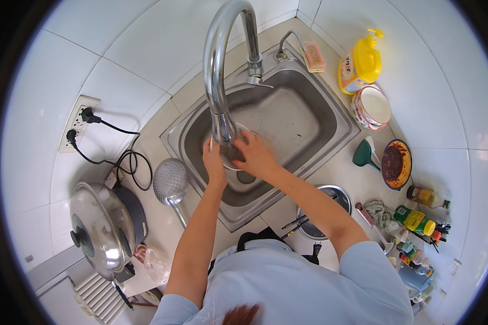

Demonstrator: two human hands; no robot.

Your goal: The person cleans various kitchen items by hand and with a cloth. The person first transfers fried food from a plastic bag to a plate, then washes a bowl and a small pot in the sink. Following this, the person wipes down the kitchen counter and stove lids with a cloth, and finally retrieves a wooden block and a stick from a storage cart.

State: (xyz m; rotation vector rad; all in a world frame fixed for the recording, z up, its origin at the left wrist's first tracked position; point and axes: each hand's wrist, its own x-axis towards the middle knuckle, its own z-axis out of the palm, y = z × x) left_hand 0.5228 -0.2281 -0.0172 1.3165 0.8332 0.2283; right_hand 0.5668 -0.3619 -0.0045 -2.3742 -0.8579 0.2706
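Under the spout of a chrome gooseneck faucet, both my hands are at a round, pale-rimmed bowl in the left part of a stainless steel sink. My left hand grips the bowl's left side. My right hand reaches over its right side with the fingers spread and slightly blurred; the fingertips are inside the rim. The faucet head covers part of the bowl, so its contents are hard to make out. Just below the bowl lies the sink drain.
A skimmer and a lidded pot are at left. To the right are a yellow pump bottle, stacked bowls, a green spatula, a stained dish and several condiment bottles. A pan with chopsticks sits near my right forearm.
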